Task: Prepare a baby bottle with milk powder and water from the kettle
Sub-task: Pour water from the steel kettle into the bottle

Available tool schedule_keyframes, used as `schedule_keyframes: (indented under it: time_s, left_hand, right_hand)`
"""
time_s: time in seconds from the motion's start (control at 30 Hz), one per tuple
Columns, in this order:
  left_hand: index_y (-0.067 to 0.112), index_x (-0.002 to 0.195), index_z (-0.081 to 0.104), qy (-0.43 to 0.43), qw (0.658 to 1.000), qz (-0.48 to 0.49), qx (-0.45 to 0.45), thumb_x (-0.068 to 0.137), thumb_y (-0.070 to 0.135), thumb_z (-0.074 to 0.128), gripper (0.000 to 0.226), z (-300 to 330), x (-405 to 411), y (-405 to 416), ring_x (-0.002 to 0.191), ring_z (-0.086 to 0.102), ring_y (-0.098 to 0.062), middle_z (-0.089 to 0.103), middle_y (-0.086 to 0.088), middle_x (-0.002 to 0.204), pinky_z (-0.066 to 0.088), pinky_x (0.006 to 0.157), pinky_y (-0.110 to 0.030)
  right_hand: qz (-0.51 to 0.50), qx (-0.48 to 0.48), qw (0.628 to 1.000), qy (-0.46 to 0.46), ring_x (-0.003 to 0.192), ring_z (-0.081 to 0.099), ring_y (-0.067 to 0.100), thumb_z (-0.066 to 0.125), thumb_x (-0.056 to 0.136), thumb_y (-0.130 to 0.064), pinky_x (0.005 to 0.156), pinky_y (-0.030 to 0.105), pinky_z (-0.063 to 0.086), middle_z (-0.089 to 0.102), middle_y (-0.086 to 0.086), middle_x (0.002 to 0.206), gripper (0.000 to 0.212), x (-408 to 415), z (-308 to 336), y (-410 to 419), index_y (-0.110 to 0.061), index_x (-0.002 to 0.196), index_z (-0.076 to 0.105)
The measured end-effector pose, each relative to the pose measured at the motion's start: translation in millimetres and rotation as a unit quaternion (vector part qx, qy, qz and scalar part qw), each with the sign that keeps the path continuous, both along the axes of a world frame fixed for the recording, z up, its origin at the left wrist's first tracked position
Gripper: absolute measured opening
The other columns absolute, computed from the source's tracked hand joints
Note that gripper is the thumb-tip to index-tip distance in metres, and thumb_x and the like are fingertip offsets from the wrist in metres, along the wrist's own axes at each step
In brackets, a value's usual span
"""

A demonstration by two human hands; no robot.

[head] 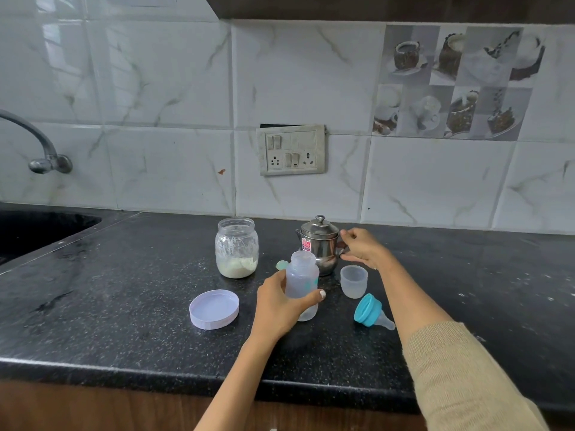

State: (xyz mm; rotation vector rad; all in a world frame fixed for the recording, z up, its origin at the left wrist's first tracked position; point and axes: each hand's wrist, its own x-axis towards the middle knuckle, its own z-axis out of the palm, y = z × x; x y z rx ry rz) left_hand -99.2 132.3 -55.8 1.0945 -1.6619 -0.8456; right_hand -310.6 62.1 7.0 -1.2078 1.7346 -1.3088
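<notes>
Your left hand (281, 309) is wrapped around the lower body of the open baby bottle (302, 284), thumb across the front and fingers curled behind, holding it upright on the black granite counter (124, 306) so it will not tip when liquid goes in. Your right hand (362, 247) is at the handle side of the small steel kettle (319, 244), which stands just behind the bottle with its lid on; the fingers are curled around the handle area, but the handle itself is mostly hidden, so you cannot tell from here whether the grip has closed or is only touching. Keeping the bottle close in front of the kettle looks deliberate: I judge the pour will be short, spout to mouth. The glass jar of milk powder (236, 247) sits open to the left of the kettle, its lilac lid (214, 309) lying upturned nearer you, out of the pouring path. The bottle's clear cap (353, 281) stands to the right and the blue collar with its teat (371, 312) lies on its side beside it, both within reach for closing up. A small pale green piece (281, 264) peeks out behind the bottle; it may be a scoop. The bottle looks faintly cloudy, but whether powder is already inside is unclear.
</notes>
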Motion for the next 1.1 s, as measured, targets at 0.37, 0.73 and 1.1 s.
schedule_keyframes:
  time_s: [0.37,0.73,1.1]
  left_hand:
    - [0.017,0.105,0.064,0.007,1.0,-0.006,-0.01,0.063,0.044,0.082,0.053,-3.2,-0.5,-1.6,0.096,0.064,-0.011,0.069,0.005,0.103,0.055,0.083,-0.034]
    - [0.018,0.1,0.064,0.039,0.999,-0.006,-0.011,0.062,0.042,0.084,0.049,-4.2,0.9,1.9,0.093,0.065,-0.008,0.069,0.008,0.099,0.052,0.074,-0.022]
    - [0.017,0.1,0.062,0.048,0.999,0.005,-0.004,0.064,0.041,0.084,0.048,-3.0,2.8,5.2,0.098,0.062,-0.012,0.067,0.004,0.103,0.051,0.078,-0.026]
  right_hand:
    - [-0.011,-0.001,0.999,-0.035,0.102,0.053,0.022,0.044,0.099,-0.012,0.087,0.036,0.051,0.054,0.007,0.097,0.012,2.2,3.5,4.9,-0.006,0.091,0.05]
    - [-0.036,-0.058,0.996,-0.05,0.107,0.059,0.034,0.045,0.099,-0.017,0.087,0.034,0.051,0.053,0.008,0.106,0.029,-10.0,54.6,40.1,0.002,0.12,0.051]
    - [-0.051,-0.1,0.994,0.004,0.087,0.063,0.032,0.043,0.1,-0.022,0.08,0.032,0.052,0.053,0.005,0.103,0.02,-7.3,81.0,108.2,-0.008,0.108,0.053]
